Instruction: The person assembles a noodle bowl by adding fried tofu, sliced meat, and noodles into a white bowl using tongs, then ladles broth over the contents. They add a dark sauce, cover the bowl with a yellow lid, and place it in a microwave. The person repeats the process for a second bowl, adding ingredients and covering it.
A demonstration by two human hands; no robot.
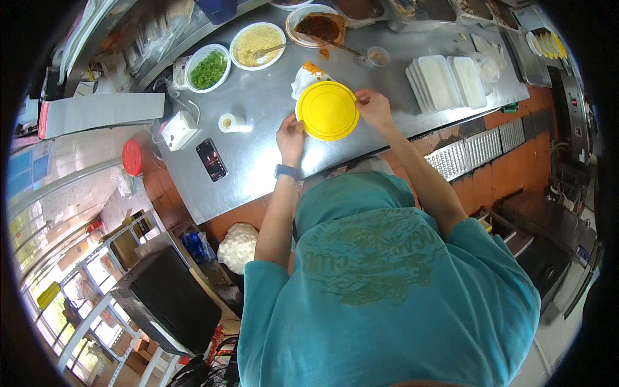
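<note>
A round yellow plastic lid is at the near edge of the stainless-steel worktable, in front of the person in the teal T-shirt. Being circular, it has no single long axis; its ringed flat face points up, and a thin pale rim shows along its left edge. The left hand, with a dark blue wristband below it, holds the lid's near-left edge, fingers drawn narrow. The right hand holds the right edge, thumb and fingers narrowly closed at the rim; how far either hand's fingers reach underneath, I cannot tell.

Just beyond the lid lies a crumpled white sheet stained orange. Farther off stand a bowl of dark red sauce, its utensil handle pointing right and near; a bowl of minced garlic with a spoon pointing right and slightly far; and, leftmost, a bowl of chopped green onion. A small clear cup sits beyond the right hand, and stacked white rectangular containers lie well to its right. To the left, a smartphone has its long axis running from far left to near right, close to a small white roll.
</note>
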